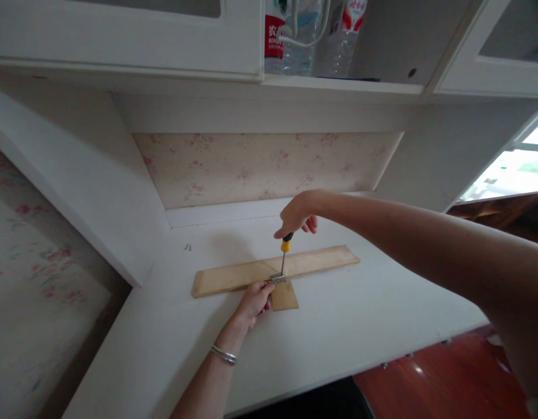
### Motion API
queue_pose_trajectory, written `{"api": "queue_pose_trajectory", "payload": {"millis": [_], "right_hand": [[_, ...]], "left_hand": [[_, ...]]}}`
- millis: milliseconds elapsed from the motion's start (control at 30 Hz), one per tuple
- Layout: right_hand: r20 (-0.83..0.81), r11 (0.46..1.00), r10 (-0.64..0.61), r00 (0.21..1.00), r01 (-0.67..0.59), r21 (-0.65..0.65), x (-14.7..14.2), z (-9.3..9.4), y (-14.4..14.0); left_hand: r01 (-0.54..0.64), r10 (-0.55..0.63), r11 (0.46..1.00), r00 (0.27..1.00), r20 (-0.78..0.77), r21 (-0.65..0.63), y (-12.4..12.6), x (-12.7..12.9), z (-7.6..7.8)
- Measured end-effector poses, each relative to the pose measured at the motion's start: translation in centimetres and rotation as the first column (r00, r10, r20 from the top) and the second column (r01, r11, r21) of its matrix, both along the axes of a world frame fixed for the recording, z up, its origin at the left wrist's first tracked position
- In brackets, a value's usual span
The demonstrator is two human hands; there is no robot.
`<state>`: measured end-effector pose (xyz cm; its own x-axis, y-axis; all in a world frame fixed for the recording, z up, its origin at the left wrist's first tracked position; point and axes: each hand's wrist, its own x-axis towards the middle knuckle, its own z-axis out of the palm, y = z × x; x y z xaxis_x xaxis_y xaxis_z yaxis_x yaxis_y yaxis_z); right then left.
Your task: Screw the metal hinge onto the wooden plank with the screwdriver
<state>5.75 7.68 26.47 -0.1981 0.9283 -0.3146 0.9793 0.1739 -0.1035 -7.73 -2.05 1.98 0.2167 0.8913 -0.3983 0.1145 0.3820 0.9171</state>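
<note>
My right hand (298, 214) is closed round the black top of a screwdriver (285, 247) with a yellow collar. The screwdriver stands nearly upright, and its tip meets a small metal hinge (278, 279). With thumb and fingers together, my left hand (255, 299) grips the hinge's left side; its lower fingers are partly hidden beside the small wooden piece. The hinge lies where a long wooden board (234, 276) meets a short wooden piece (285, 297), which points towards me. A few small screws (187, 247) lie behind the board's left end.
The work lies on a white desktop (339, 326) inside a white cabinet unit. Side panels stand left and right, with a floral back panel (260, 166) behind. Overhead, a shelf (343, 86) holds plastic bottles (304, 41). A reddish floor (430, 378) shows below the front edge.
</note>
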Motion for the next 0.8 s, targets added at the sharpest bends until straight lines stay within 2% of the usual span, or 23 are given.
{"api": "queue_pose_trajectory", "payload": {"millis": [100, 233, 300, 400, 467, 567, 633, 800], "right_hand": [[0.151, 0.978, 0.083, 0.985, -0.052, -0.202, 0.0, 0.3, 0.1], [0.064, 0.952, 0.190, 0.980, -0.168, -0.257, -0.1, 1.0, -0.6], [0.100, 0.951, 0.179, 0.979, -0.146, -0.272, -0.2, 1.0, -0.9], [0.237, 0.971, 0.101, 0.966, -0.043, -0.236, -0.4, 0.6, -0.7], [0.254, 0.975, 0.131, 0.958, -0.078, -0.206, -0.3, 0.3, -0.4], [0.180, 0.957, 0.247, 0.952, -0.210, -0.200, 0.0, 0.3, -0.4], [0.139, 0.948, 0.278, 0.951, -0.248, -0.200, 0.2, 0.6, -0.6], [0.238, 0.949, 0.174, 0.956, -0.098, -0.301, 0.0, 1.0, -0.7]], "left_hand": [[0.013, -0.013, 1.000, 1.000, 0.000, 0.013, 0.0, 0.0, 0.0], [0.024, -0.024, 1.000, 1.000, 0.004, 0.010, 0.1, 0.0, -0.1], [0.030, -0.030, 1.000, 1.000, 0.001, 0.010, 0.1, 0.0, -0.1], [0.033, -0.033, 0.999, 0.999, 0.002, 0.021, 0.0, 0.0, 0.0], [0.030, -0.030, 0.999, 1.000, 0.005, 0.024, 0.0, 0.0, 0.1], [0.028, -0.028, 0.999, 1.000, 0.002, 0.024, 0.0, 0.0, 0.1], [0.034, -0.034, 0.999, 0.999, -0.001, 0.027, 0.0, 0.0, 0.1], [0.044, -0.043, 0.999, 0.999, -0.020, 0.029, 0.0, 0.1, 0.3]]}}
